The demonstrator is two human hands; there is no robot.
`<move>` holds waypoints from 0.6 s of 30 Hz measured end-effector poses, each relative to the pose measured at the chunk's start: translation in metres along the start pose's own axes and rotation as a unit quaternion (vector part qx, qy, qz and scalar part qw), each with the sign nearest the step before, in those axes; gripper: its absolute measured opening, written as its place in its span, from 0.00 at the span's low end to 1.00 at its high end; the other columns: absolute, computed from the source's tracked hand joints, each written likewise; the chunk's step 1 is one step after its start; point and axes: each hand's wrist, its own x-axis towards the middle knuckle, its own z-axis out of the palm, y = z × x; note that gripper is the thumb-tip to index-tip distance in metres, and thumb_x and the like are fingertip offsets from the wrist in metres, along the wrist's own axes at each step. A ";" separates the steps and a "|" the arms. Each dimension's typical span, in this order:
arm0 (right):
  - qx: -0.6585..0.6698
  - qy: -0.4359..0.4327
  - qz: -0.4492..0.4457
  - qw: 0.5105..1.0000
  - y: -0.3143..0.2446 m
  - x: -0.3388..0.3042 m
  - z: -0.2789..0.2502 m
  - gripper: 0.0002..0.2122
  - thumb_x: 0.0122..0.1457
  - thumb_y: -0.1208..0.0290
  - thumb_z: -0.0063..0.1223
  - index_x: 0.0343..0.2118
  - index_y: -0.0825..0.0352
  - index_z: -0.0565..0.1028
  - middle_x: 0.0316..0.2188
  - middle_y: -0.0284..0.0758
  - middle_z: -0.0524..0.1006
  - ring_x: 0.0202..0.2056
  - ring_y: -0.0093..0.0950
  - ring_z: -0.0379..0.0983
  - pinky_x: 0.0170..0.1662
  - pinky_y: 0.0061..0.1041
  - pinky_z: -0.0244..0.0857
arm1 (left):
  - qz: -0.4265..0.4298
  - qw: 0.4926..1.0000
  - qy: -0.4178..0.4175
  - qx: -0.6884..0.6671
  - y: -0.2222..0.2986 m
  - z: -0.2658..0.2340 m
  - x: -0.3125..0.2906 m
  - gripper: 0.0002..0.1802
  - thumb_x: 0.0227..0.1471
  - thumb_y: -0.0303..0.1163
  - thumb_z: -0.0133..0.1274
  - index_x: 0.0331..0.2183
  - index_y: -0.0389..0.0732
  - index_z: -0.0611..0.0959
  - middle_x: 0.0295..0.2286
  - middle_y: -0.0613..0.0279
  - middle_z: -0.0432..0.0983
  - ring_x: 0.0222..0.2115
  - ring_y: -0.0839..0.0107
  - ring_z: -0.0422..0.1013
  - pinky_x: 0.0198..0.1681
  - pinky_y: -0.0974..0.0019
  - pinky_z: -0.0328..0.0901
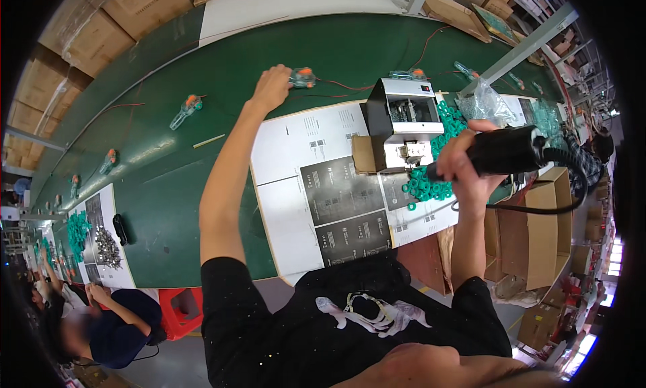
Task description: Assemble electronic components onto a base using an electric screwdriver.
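On the far side of the long green table (161, 243), we see a small clear-teal plastic piece with an orange part (303, 77). Its long axis runs roughly left to right, the clear end toward our left grip (271, 89) and a thin red wire (336, 85) trailing off to the right. Our left fingertips meet its left end and hide part of it; we cannot tell whether they pinch it or only touch it.

Our right grip (464, 163) is clenched around a black cylindrical tool (508, 151), held above the table's right part. The tool lies nearly level, its narrow end pointing left and slightly down; a thick black cord (580, 179) loops from its right end. Our fingers cover its front section, and its tip is hard to make out.

Beyond it sit a pile of green rings (424, 188), partly hidden by the hand, and a black-and-silver boxy machine (409, 105). White-and-black printed sheets (346, 189) spread left of these, their near edge cut off by our black shirt (282, 327).
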 end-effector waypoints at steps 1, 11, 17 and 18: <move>-0.056 0.047 -0.031 0.997 0.004 0.002 -0.007 0.25 0.57 0.81 0.61 0.57 0.71 0.66 0.23 0.35 0.72 0.18 0.25 0.67 0.25 0.27 0.67 | -0.021 1.000 0.019 0.001 0.006 -0.010 -0.013 0.18 0.53 0.27 0.60 0.46 0.34 0.79 0.43 0.49 0.75 0.48 0.46 0.70 0.54 0.48 0.64; -0.116 0.125 0.005 0.985 0.071 0.007 -0.003 0.16 0.60 0.89 0.51 0.50 0.71 0.67 0.25 0.33 0.71 0.20 0.23 0.67 0.26 0.29 0.68 | -0.133 0.940 0.094 -0.298 0.192 0.003 -0.284 0.19 0.55 0.29 0.60 0.47 0.32 0.78 0.45 0.48 0.74 0.47 0.46 0.69 0.51 0.52 0.65; -0.068 0.112 0.074 0.989 0.083 -0.036 0.022 0.18 0.61 0.86 0.53 0.52 0.67 0.66 0.24 0.31 0.70 0.19 0.23 0.66 0.26 0.29 0.67 | -0.122 0.949 0.093 -0.277 0.233 0.059 -0.289 0.22 0.50 0.30 0.64 0.47 0.37 0.81 0.42 0.54 0.74 0.45 0.53 0.68 0.49 0.55 0.61; -0.039 0.103 0.076 0.991 0.084 -0.048 0.030 0.19 0.61 0.85 0.54 0.54 0.66 0.66 0.24 0.31 0.69 0.19 0.23 0.65 0.26 0.28 0.67 | -0.110 0.952 0.088 -0.271 0.230 0.063 -0.286 0.22 0.50 0.30 0.64 0.47 0.37 0.81 0.42 0.55 0.74 0.45 0.54 0.67 0.49 0.56 0.60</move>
